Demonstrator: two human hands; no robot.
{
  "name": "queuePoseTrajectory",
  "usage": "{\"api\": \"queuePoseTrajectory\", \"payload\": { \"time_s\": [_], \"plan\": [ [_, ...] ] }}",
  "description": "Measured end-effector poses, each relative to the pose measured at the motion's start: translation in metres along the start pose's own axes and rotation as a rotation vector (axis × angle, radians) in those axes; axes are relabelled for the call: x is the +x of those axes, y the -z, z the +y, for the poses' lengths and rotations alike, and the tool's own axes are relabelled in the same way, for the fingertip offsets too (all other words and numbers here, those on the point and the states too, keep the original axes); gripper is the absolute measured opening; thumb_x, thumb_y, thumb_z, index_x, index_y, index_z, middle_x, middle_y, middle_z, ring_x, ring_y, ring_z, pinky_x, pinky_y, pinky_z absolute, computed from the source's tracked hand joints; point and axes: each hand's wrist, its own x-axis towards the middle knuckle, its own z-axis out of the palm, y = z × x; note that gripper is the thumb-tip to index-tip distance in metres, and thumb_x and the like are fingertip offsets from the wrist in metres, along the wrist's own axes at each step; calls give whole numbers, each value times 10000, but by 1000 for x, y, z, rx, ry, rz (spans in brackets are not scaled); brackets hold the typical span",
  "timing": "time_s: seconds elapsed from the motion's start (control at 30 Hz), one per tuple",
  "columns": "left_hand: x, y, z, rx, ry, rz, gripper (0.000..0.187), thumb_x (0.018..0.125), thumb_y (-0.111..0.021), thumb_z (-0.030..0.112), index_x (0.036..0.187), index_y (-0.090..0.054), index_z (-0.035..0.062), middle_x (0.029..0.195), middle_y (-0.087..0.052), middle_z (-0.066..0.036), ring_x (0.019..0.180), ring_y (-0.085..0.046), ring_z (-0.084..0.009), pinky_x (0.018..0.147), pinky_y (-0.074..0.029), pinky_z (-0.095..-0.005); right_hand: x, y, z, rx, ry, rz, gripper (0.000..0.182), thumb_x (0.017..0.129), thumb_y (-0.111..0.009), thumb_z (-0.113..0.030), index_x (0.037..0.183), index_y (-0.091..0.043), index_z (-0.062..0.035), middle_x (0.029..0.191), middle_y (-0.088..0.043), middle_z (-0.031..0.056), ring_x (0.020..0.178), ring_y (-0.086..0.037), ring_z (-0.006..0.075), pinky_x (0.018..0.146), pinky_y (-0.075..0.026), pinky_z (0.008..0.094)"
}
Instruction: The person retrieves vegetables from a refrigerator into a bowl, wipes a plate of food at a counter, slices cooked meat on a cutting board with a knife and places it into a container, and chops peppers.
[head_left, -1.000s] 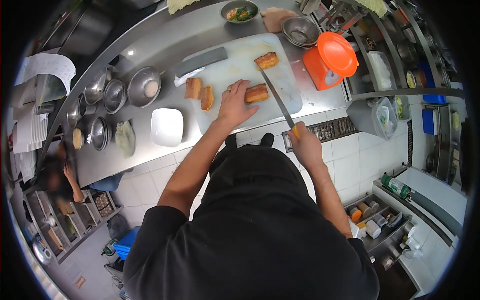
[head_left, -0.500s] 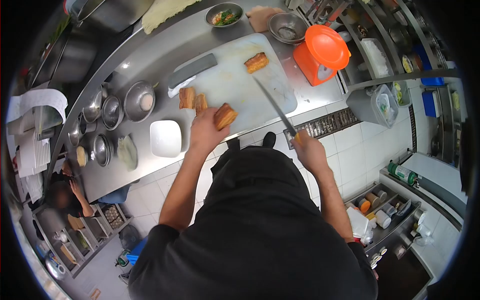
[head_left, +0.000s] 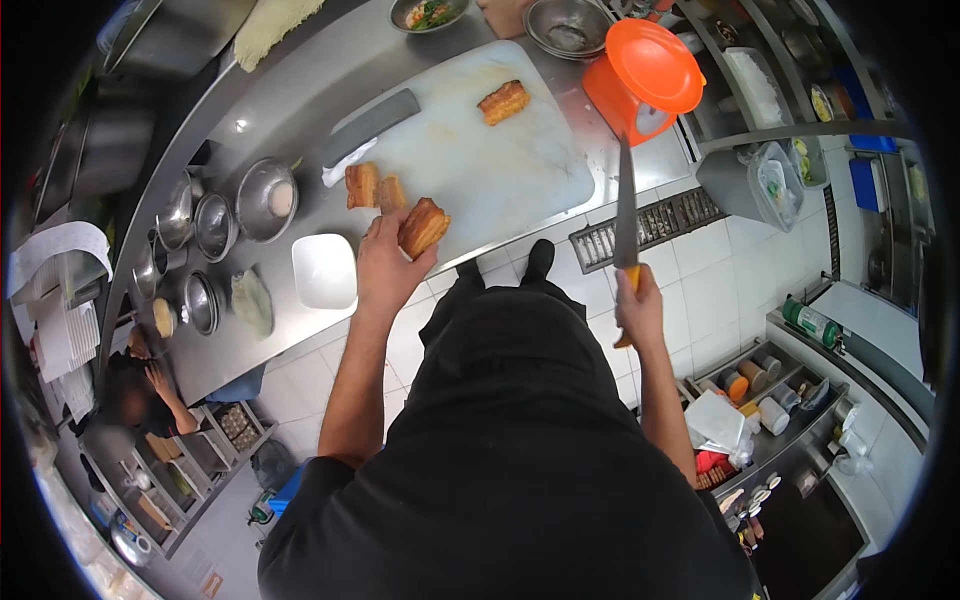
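Observation:
My left hand (head_left: 392, 268) is at the near left edge of the white cutting board (head_left: 490, 180), its fingers and thumb closed round a browned piece of roast pork belly (head_left: 425, 227). Just beyond those fingers lie two more pieces, a larger pork chunk (head_left: 361, 185) and a smaller one (head_left: 391, 194). Another pork piece (head_left: 503, 102) rests alone at the far side of the board. Off to the right, my right hand (head_left: 640, 305) grips the yellow handle of a long knife (head_left: 627, 205), blade pointing away from me, over the floor beside the counter.
An orange kitchen scale (head_left: 655, 75) stands right of the board. A grey rectangular block (head_left: 372, 128) lies on the board's left side. Left are a white square bowl (head_left: 325, 272) and several metal bowls (head_left: 266, 200). A person (head_left: 150, 390) is at the counter's far left end.
My right hand has swung the knife rightward, away from the board, and its blade now points straight ahead. My left hand has shifted slightly left with the pork piece. The camera view has shifted slightly.

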Motion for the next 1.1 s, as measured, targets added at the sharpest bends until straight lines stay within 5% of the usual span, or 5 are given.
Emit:
{"api": "queuePoseTrajectory", "payload": {
  "time_s": [0.17,0.4,0.47,0.77,1.1],
  "plan": [
    [11,-16,16,46,-23,-52,551,771,-828,260,1236,-618,53,1161,-663,-154,1059,-653,-359,949,-499,-481,-42,21,-4,-389,216,115,239,1025,-648,-244,1105,-572,-33,797,-686,235,728,-663,476,619,-529,488],
    [59,-75,30,209,-179,-5,553,771,-820,281,1241,-627,64,1156,-658,-138,1098,-639,-346,964,-481,-476,-57,19,28,-496,453,260,319,1000,-681,-265,1223,-591,-54,888,-715,235,788,-698,460,652,-553,503],
    [72,-90,37,237,-186,-23,559,772,-817,296,1248,-629,72,1171,-656,-139,1110,-636,-340,972,-470,-476,-52,25,30,-778,291,3,296,1012,-651,-280,1204,-569,-71,904,-721,222,796,-694,454,674,-551,512],
    [65,-90,27,147,-135,-90,735,775,-854,340,1376,-552,44,1311,-593,-158,1243,-570,-352,1060,-442,-474,-47,23,18,-805,255,-39,261,1025,-624,-291,1084,-527,-55,813,-710,224,742,-685,463,643,-535,544],
    [76,-81,30,92,-153,-126,628,755,-858,307,1255,-584,44,1239,-623,-152,1181,-598,-356,1029,-462,-473,-22,-26,-84,-830,509,-171,264,1010,-635,-273,1041,-509,-43,806,-702,235,757,-681,470,660,-526,567]
  ]
}}
